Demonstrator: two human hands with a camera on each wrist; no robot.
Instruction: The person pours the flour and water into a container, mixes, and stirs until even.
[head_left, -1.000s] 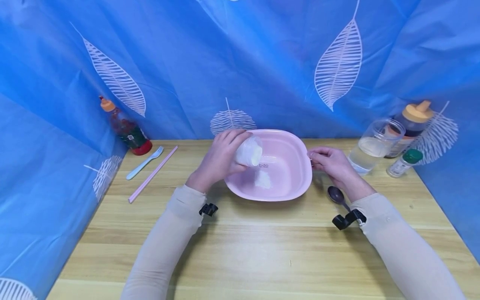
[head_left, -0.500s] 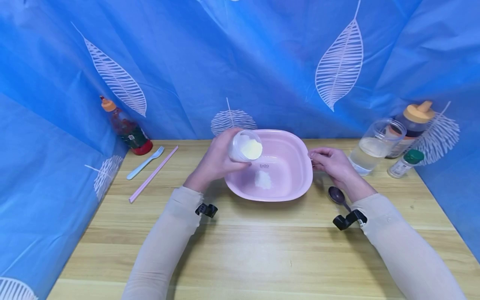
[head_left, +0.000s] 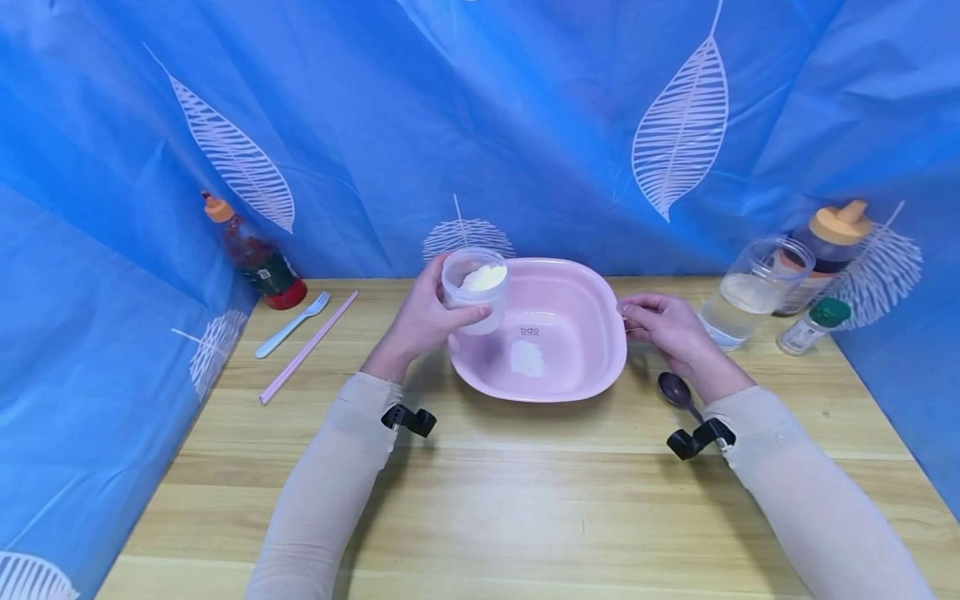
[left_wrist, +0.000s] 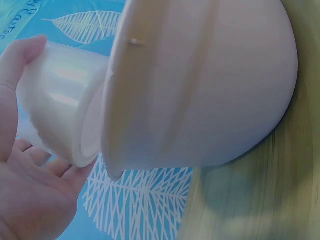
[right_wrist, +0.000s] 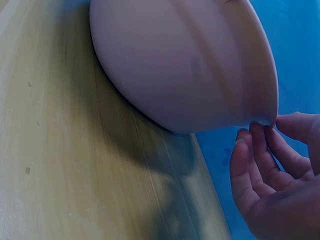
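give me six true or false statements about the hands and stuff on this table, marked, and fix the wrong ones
1. The left hand holds a translucent cup containing something white. True.
2. The right hand grips the dark spoon. False: it pinches the rim of the pink basin, and the spoon lies on the table.
3. A white powder patch lies inside the basin. True.
4. The small shaker has a red cap. False: its cap is green.
5. The light blue fork lies beside the pink stick. True.
6. The red sauce bottle stands in the basin. False: it stands at the table's back left.
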